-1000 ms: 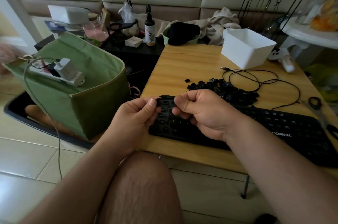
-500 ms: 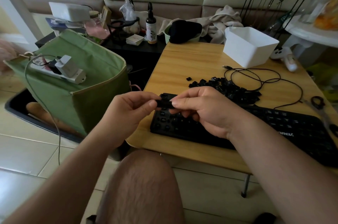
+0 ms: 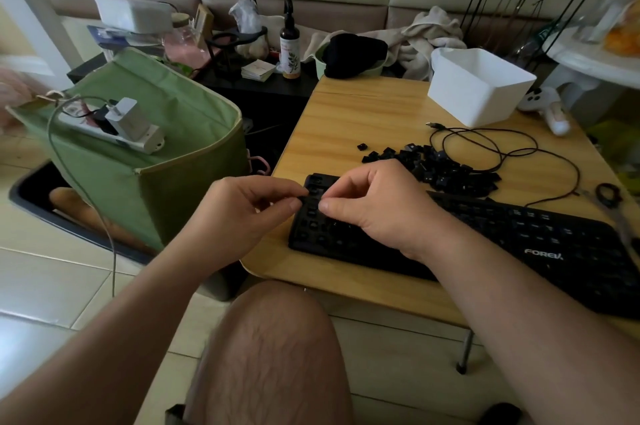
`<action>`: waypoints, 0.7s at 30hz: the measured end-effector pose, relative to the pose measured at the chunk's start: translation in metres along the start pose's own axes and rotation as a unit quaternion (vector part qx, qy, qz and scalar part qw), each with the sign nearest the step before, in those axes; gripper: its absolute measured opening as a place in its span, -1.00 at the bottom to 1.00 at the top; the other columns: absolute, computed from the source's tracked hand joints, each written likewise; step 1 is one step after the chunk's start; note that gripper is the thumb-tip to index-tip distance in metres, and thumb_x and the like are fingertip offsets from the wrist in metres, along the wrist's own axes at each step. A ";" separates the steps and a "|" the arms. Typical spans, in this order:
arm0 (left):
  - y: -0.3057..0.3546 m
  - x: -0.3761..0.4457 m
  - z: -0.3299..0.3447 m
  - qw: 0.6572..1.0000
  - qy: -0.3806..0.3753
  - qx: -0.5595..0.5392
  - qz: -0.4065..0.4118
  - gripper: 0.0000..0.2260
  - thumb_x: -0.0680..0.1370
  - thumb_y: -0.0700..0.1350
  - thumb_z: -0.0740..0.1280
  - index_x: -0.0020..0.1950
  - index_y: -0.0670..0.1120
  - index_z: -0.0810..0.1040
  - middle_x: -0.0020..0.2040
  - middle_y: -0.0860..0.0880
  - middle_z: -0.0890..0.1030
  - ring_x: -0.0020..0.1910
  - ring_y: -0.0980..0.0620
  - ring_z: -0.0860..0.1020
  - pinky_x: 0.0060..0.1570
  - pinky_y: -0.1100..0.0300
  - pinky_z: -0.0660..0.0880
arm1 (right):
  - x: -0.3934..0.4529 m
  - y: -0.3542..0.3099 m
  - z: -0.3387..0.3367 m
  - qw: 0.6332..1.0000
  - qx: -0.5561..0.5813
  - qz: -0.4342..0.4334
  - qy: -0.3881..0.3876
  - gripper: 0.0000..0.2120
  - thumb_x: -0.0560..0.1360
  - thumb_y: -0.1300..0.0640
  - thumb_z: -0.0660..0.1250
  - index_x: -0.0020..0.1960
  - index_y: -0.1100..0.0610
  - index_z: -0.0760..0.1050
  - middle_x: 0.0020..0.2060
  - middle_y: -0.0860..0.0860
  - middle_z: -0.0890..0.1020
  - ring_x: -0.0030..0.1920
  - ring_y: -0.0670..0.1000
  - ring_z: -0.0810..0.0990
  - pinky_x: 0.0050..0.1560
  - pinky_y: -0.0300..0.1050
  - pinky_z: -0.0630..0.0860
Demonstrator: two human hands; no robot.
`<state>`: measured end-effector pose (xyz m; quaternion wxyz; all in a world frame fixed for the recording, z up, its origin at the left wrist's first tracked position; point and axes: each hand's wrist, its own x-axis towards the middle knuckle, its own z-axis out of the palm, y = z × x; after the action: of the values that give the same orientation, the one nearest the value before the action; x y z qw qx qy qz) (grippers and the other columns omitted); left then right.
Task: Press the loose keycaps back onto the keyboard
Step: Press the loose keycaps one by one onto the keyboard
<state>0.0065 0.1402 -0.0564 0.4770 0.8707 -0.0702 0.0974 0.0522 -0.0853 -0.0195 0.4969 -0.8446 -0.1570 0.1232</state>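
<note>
Together both hands (image 3: 311,213) pinch a keycap (image 3: 312,198) (black) over the keyboard (image 3: 519,234).

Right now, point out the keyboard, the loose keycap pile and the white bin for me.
keyboard (image 3: 540,234): head view, on the black top face right of the hands.
loose keycap pile (image 3: 450,173): head view, middle of the heap.
white bin (image 3: 474,95): head view, on its front wall.

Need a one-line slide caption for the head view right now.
Both hands, left hand and right hand, pinch a keycap over the keyboard, loose keycaps piled behind.
</note>
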 end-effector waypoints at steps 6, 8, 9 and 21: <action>-0.012 0.000 0.006 0.995 0.006 0.089 -0.049 -0.80 0.61 -0.01 0.43 0.06 0.35 0.62 -0.06 0.34 0.67 -0.01 0.36 0.60 0.00 0.40 0.51 | 0.002 0.019 0.020 0.964 -0.224 -0.137 0.027 -0.89 0.52 0.00 0.48 -0.18 -0.06 0.69 -0.23 -0.16 0.70 -0.10 -0.06 0.62 0.13 -0.01 0.56; -0.011 0.000 0.010 0.995 -0.005 0.088 -0.050 -0.85 0.61 0.02 0.42 0.04 0.32 0.65 -0.08 0.33 0.67 -0.01 0.36 0.60 -0.06 0.45 0.47 | 0.004 0.025 0.024 0.952 -0.255 -0.167 0.020 -0.89 0.52 0.01 0.48 -0.19 -0.06 0.68 -0.18 -0.16 0.71 -0.05 -0.05 0.58 0.17 0.03 0.52; -0.010 0.001 0.012 0.994 -0.013 0.092 -0.048 -0.86 0.61 0.02 0.41 0.03 0.30 0.65 -0.08 0.32 0.67 -0.01 0.37 0.59 -0.08 0.47 0.45 | 0.005 0.027 0.024 0.946 -0.268 -0.182 0.019 -0.89 0.52 0.01 0.48 -0.19 -0.06 0.68 -0.18 -0.17 0.71 -0.07 -0.05 0.55 0.12 0.03 0.53; -0.013 0.002 0.016 0.993 -0.033 0.106 -0.037 -0.90 0.59 0.02 0.44 0.04 0.22 0.72 -0.08 0.27 0.68 -0.03 0.31 0.60 -0.08 0.42 0.51 | 0.003 0.028 0.034 0.889 -0.362 -0.273 0.061 -0.82 0.46 0.16 0.43 -0.32 0.06 0.56 -0.33 -0.12 0.57 -0.13 0.06 0.39 -0.19 0.06 0.50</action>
<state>0.0127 0.1335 -0.0753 0.3822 0.9213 -0.0430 0.0576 0.0469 -0.0696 -0.0602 0.1791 -0.8954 -0.3848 -0.1346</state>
